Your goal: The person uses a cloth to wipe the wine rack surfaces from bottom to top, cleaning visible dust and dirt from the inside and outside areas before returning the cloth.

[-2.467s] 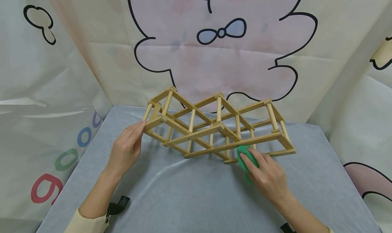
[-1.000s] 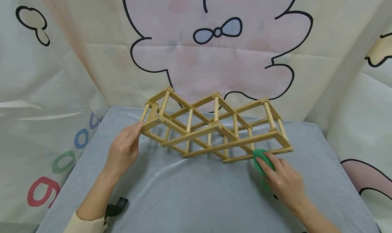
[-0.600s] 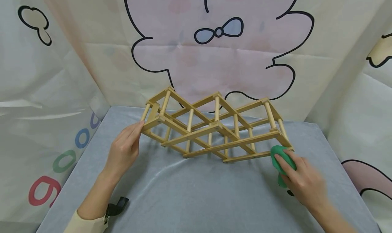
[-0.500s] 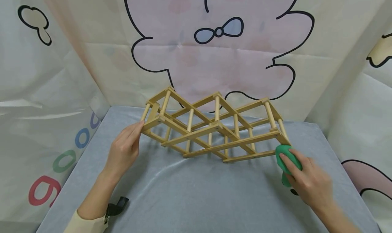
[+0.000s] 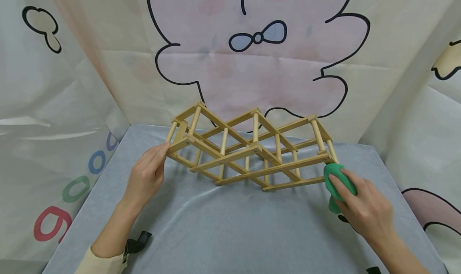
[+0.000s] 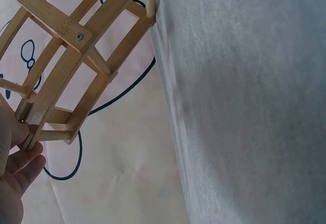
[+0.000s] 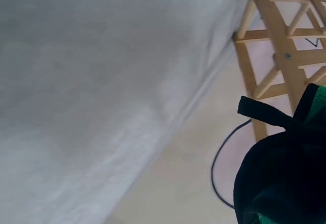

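Observation:
A wooden folding rack (image 5: 245, 154) of crossed slats and round dowels stretches in a zigzag above the grey-blue table cover. My left hand (image 5: 145, 172) pinches its left end; in the left wrist view, the thumb and fingertips (image 6: 31, 170) grip the corner of a slat. In my right hand (image 5: 367, 206) is a bunched green cloth (image 5: 338, 182), held against the rack's lower right corner, which it hides. The right wrist view shows the cloth dark and close up (image 7: 285, 173), with a hanging loop, over the rack's slats; the right fingers are hidden there.
The table cover (image 5: 230, 234) spreads beneath the rack and both forearms. Behind it hangs a backdrop (image 5: 212, 62) with a cartoon bear, and pale side sheets flank the table. A black strap (image 5: 138, 243) sits at the left wrist.
My right hand has moved the green cloth rightward along the lower front slat to the rack's right end, then slightly up. My left hand keeps its hold and the rack stays in place.

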The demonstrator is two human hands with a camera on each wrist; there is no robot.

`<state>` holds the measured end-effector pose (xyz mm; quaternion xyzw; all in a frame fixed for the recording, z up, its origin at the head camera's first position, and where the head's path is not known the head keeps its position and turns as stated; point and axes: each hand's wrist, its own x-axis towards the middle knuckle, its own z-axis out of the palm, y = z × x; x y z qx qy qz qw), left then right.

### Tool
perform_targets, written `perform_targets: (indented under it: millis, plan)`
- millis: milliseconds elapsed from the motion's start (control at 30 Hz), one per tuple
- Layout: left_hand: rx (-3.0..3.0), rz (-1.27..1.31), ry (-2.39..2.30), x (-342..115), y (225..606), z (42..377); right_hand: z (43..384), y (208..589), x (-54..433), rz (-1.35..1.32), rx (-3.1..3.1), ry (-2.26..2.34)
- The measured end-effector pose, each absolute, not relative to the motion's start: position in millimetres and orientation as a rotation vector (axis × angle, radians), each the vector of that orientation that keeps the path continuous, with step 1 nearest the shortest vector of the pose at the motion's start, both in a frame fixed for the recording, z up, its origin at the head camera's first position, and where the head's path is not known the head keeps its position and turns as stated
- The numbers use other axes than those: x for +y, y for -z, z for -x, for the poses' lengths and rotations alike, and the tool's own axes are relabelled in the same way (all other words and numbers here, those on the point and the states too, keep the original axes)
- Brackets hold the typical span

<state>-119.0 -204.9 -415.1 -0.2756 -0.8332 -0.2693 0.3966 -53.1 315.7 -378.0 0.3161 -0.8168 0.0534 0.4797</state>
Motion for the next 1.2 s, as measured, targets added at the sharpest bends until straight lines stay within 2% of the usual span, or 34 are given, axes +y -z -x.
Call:
perform_targets:
  millis: [733, 1200]
  plan:
    - [-2.112, 0.699, 0.685, -205.1, 414.8, 120.1, 68.4, 351.7, 280.1, -0.793, -1.717, -0.227]
    - [-2.12, 0.696, 0.681, -206.5, 416.1, 120.2, 75.1, 372.7, 266.3, -0.888, -1.799, -0.224]
